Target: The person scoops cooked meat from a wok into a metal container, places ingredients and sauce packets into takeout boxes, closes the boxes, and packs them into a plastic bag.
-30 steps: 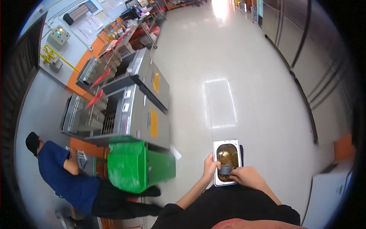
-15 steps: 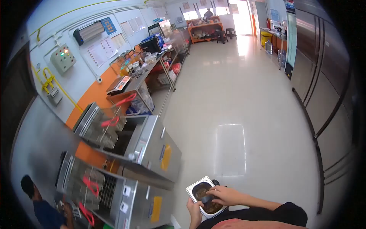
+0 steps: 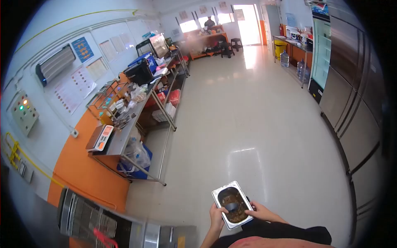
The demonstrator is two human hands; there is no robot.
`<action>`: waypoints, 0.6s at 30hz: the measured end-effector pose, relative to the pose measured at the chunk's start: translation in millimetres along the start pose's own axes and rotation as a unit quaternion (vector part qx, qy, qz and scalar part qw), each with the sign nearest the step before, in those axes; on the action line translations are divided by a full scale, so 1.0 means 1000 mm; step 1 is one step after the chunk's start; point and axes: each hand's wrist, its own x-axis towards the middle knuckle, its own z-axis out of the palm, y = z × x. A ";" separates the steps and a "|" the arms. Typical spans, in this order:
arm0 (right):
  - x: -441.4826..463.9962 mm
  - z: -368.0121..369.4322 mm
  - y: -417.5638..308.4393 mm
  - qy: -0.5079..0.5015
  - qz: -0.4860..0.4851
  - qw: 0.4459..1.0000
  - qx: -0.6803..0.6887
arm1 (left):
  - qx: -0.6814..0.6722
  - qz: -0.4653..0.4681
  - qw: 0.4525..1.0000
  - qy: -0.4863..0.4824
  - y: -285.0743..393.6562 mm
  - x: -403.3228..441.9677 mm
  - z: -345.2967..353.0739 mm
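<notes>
A small steel food pan (image 3: 243, 197) is held in front of my body, low in the view, its open top facing up. Brown, chunky food (image 3: 237, 216) lies inside it, and a dark grey scoop-like utensil (image 3: 232, 206) rests in the food. My left hand (image 3: 217, 215) grips the pan's left side, thumb over the rim. On the opposite side my right hand (image 3: 259, 211) is closed around the pan's edge, its thumb also on the rim. The undersides of both hands are partly hidden by the pan.
Left of me are a fryer (image 3: 151, 235) with a red-handled basket (image 3: 103, 237) and a steel table (image 3: 138, 108) holding a scale (image 3: 100, 138). Tall steel fridges (image 3: 345, 103) line the right. Pale floor (image 3: 206, 124) runs toward a bright doorway (image 3: 250, 25). A person (image 3: 209, 22) is at the far end.
The view has moved forward past the fryers; the co-worker at lower left is out of sight. My right hand has gone from inside the pan to its right edge.
</notes>
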 end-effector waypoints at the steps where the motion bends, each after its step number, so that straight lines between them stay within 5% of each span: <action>1: 0.035 -0.010 -0.016 0.053 -0.042 0.998 0.003 | -0.013 -0.016 1.000 0.008 0.010 0.034 0.012; 6: 0.240 -0.077 -0.074 -0.032 -0.049 0.990 -0.130 | -0.060 0.020 0.995 0.076 0.086 0.176 0.046; 7: 0.277 -0.083 -0.084 -0.007 -0.149 0.979 -0.136 | -0.023 0.034 0.996 0.082 0.089 0.207 0.033; 12: 0.453 -0.118 -0.171 -0.075 -0.082 0.984 -0.142 | -0.139 0.035 0.987 0.073 0.177 0.332 0.006; 14: 0.528 -0.129 -0.192 -0.056 -0.097 0.985 -0.133 | -0.015 0.079 0.963 0.258 0.207 0.401 -0.010; 16: 0.584 -0.145 -0.222 -0.028 -0.096 0.988 -0.117 | 0.350 0.189 0.856 0.329 0.216 0.484 -0.076; 18: 0.656 -0.168 -0.219 0.008 -0.063 0.996 -0.061 | 0.706 0.131 0.581 0.383 0.276 0.536 -0.085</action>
